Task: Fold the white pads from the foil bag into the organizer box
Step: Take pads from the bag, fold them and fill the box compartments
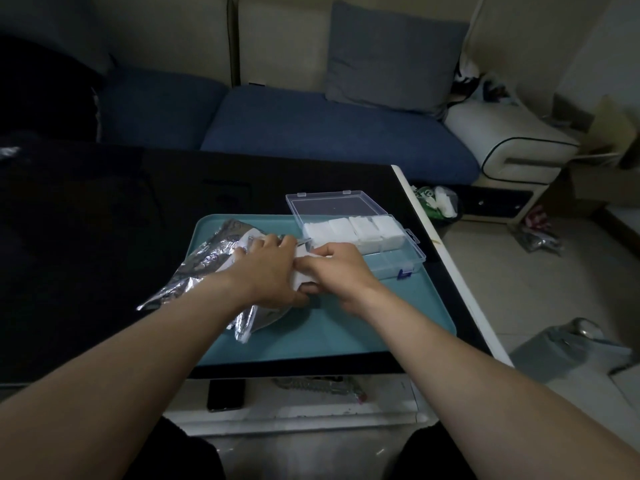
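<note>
A crinkled silver foil bag (pixel 204 261) lies on the left half of a teal tray (pixel 346 334). My left hand (pixel 268 268) and my right hand (pixel 337 270) meet over the tray's middle, both gripping one white pad (pixel 300 279), which is mostly hidden under the fingers. Right behind the hands stands the clear organizer box (pixel 401 258), its lid (pixel 332 202) lying open toward the back. The box's back row holds several stacks of folded white pads (pixel 353 232); its front compartments look empty.
The tray sits on a dark table with a white right edge (pixel 446 268). A blue sofa (pixel 329 133) runs behind the table. A lower shelf under the table's front holds a black phone (pixel 225 394). Floor clutter and a bin (pixel 438 200) lie to the right.
</note>
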Available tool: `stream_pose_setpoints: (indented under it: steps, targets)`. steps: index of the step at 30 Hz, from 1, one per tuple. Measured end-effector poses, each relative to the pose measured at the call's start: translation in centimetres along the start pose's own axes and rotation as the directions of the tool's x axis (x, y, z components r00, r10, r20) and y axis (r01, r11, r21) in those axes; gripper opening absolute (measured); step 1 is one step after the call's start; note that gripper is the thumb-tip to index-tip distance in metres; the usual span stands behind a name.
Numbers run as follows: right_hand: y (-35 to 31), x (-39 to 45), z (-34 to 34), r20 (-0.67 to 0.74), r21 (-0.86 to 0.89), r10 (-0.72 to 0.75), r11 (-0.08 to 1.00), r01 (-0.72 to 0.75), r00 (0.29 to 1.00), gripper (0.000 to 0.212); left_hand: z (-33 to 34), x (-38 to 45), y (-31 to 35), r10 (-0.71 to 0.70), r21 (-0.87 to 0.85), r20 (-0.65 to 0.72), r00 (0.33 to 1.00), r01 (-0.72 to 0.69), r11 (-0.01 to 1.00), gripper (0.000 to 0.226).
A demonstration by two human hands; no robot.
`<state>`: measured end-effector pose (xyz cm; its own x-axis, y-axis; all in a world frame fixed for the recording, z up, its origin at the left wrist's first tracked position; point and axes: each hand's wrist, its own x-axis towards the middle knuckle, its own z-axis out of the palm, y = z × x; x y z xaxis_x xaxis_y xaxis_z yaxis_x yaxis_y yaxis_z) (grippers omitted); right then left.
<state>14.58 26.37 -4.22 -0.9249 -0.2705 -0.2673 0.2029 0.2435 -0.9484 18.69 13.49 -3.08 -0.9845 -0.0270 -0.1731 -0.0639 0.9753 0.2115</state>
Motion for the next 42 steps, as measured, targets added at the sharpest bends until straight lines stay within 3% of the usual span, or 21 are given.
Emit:
stream_pose_setpoints:
  steps: [8,11,14,16,18,21,24,26,29,32,34,36,38,40,42]
  targets:
    - [-1.1,-0.2,-3.1,-0.069,0.124,0.052,0.991,-0.043,0.996,0.015,-0.5,0.5,-2.0,-0.044,0.066,-0.029,0.999,0.046,0.997,0.068]
    - [-1.5,-0.2,-4.5,-0.101,0.155,0.057,0.987,-0.041,0.993,0.017,-0.4,0.3,-2.0,-0.033,0.097,-0.017,0.999,0.035,0.995,0.077]
    - [-1.7,0.0,-5.7,-0.147,0.199,0.057,0.98,-0.027,0.988,0.008,-0.8,0.0,-1.6,-0.001,0.069,-0.038,0.999,0.003,0.998,0.104]
    - [-1.9,0.2,-6.2,-0.174,0.289,0.089,0.957,-0.036,0.981,0.014,-1.4,-0.3,-0.8,0.055,-0.002,-0.124,0.991,-0.056,0.998,0.111]
    - [-2.2,0.0,-6.4,-0.179,0.435,0.131,0.899,-0.041,0.975,0.019,-2.0,-0.6,0.4,0.108,-0.168,-0.285,0.953,-0.161,0.972,0.103]
    - [-2.9,-0.6,-6.0,-0.154,0.634,0.138,0.774,-0.009,0.978,0.02,-2.4,-1.2,3.0,-0.013,-0.527,-0.467,0.884,-0.266,0.807,0.075]
    - [-3.5,-1.1,-5.4,-0.118,0.726,0.101,0.688,0.016,0.988,0.024,-2.5,-1.0,5.6,-0.16,-0.821,-0.413,0.897,-0.291,0.491,0.058]
    - [-3.6,-1.4,-4.8,-0.056,0.676,0.041,0.737,0.008,0.998,0.027,-2.6,-0.5,6.7,-0.195,-0.922,-0.335,0.922,-0.277,0.272,0.043]
    - [-3.2,-2.0,-4.3,-0.048,0.416,-0.069,0.905,0.083,0.996,0.022,-2.9,0.1,7.4,-0.255,-0.964,-0.264,0.93,-0.257,0.063,0.012]
    - [-2.6,-2.5,-5.1,-0.024,-0.003,-0.202,0.979,0.202,0.979,0.021,-3.6,0.1,7.4,-0.247,-0.966,-0.135,0.96,-0.183,-0.183,0.017]
    - [-2.4,-2.6,-6.2,0.02,-0.065,-0.178,0.982,0.179,0.984,0.02,-3.8,0.1,7.2,-0.2,-0.95,-0.095,0.975,-0.149,-0.275,0.019]
    - [-2.6,-2.6,-7.7,-0.03,-0.035,-0.15,0.988,0.149,0.988,0.015,-3.6,0.4,6.9,-0.173,-0.952,-0.069,0.982,-0.116,-0.282,0.018]
    - [-2.9,-2.6,-9.0,-0.11,-0.04,-0.195,0.981,0.192,0.975,0.033,-3.2,0.6,6.5,-0.121,-0.972,-0.04,0.992,-0.067,-0.225,0.017]
    - [-3.0,-2.7,-9.6,-0.046,-0.021,-0.273,0.962,0.272,0.961,0.048,-2.7,0.5,6.3,-0.022,-0.988,-0.012,1.0,-0.015,-0.155,0.019]
    - [-2.7,-2.9,-9.4,0.043,-0.052,-0.35,0.935,0.352,0.936,0.046,-2.4,0.1,6.3,0.072,-0.998,0.023,0.997,0.028,-0.064,0.02]
